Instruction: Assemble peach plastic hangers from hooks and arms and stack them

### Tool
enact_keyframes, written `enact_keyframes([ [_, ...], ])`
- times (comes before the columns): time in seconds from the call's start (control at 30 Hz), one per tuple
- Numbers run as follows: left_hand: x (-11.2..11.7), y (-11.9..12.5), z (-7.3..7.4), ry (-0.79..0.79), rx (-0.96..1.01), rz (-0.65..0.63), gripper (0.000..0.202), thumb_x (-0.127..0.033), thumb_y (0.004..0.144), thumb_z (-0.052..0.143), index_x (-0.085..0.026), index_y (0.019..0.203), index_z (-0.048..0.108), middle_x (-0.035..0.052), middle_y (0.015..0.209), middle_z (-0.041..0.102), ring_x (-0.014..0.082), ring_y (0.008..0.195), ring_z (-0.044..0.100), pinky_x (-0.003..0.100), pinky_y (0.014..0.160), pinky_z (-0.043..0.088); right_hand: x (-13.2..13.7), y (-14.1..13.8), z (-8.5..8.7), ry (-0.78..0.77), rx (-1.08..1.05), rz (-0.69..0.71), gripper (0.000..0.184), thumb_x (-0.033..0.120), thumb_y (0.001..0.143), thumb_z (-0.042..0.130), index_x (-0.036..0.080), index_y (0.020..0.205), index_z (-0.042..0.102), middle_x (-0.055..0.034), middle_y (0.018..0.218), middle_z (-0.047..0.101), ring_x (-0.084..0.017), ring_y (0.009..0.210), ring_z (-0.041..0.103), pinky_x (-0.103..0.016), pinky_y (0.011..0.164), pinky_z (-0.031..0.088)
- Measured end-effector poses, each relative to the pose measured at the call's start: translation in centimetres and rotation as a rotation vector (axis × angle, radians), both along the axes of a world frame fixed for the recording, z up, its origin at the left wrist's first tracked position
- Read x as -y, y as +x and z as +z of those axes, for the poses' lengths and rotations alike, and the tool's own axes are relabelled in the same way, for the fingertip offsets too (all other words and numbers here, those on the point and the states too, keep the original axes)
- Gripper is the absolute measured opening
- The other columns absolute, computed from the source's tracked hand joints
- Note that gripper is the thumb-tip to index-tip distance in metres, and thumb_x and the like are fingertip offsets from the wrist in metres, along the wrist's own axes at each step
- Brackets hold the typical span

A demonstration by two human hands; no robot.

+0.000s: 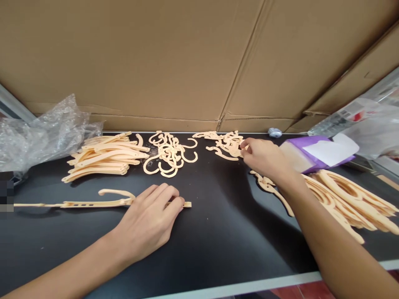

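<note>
The left hand (pixel 149 220) lies flat and open on a long beige plastic hanger bar (pixel 90 204) while the right hand (pixel 264 158) pinches into a heap of small beige plastic pieces (pixel 222 145).

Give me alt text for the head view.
The left hand rests on a long peach plastic strip on a black table, while the right hand fingers a small pile of curved pieces; hooks and stacked bars lie behind.

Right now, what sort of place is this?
Probably a small workshop bench for assembling plastic hangers: sorted piles of hanger arms and hooks on a black table, one hanger under the left hand, cardboard boxes behind.
</note>
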State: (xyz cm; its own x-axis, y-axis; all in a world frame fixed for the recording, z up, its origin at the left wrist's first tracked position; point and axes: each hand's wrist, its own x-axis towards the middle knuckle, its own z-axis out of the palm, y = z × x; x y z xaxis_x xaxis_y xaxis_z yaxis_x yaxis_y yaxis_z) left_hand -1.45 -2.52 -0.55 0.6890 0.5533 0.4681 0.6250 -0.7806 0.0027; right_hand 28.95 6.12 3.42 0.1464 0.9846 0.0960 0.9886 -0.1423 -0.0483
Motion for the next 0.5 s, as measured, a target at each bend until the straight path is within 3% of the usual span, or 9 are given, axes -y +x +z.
enact_keyframes([
  [0.13,0.0,0.0,-0.4,-0.05,0.028,0.012,0.015,-0.009,0.098,0.05,-0.016,0.094,0.062,0.0044,0.092,0.062,0.0179,0.075,0.052,0.033,0.069,0.043,-0.3,0.6,-0.5,-0.005,0.008,0.073,0.036,0.019,0.092,0.041,0.017,0.108,0.073,-0.016,0.121,0.071,-0.031,0.105,0.067,-0.037,0.084,0.045],
  [0.27,-0.1,0.1,-0.6,-0.066,0.049,0.019,0.016,-0.011,0.1,0.048,-0.016,0.094,0.062,0.0048,0.091,0.063,0.0174,0.076,0.056,0.032,0.068,0.045,-0.3,0.8,-0.4,0.141,-0.062,0.102,0.036,0.017,0.093,0.039,0.015,0.11,0.071,-0.0175,0.123,0.07,-0.03,0.108,0.065,-0.037,0.089,0.045],
  [0.4,0.1,0.2,-0.6,-0.061,0.078,0.014,0.017,-0.006,0.097,0.048,-0.016,0.094,0.062,0.0049,0.09,0.064,0.0174,0.077,0.057,0.031,0.067,0.046,0.5,-1.1,0.3,0.151,-0.334,0.181,0.027,0.019,0.091,0.045,0.018,0.107,0.067,-0.0108,0.1,0.074,-0.024,0.09,0.065,-0.032,0.08,0.045],
  [0.5,0.1,0.3,-0.6,-0.06,0.105,0.017,0.018,-0.005,0.096,0.048,-0.015,0.094,0.063,0.0051,0.089,0.065,0.0171,0.077,0.058,0.03,0.065,0.046,1.9,-3.3,0.6,0.059,-0.545,0.377,0.015,0.027,0.091,0.053,0.02,0.092,0.066,-0.0026,0.081,0.068,-0.018,0.072,0.057,-0.028,0.068,0.04],
])
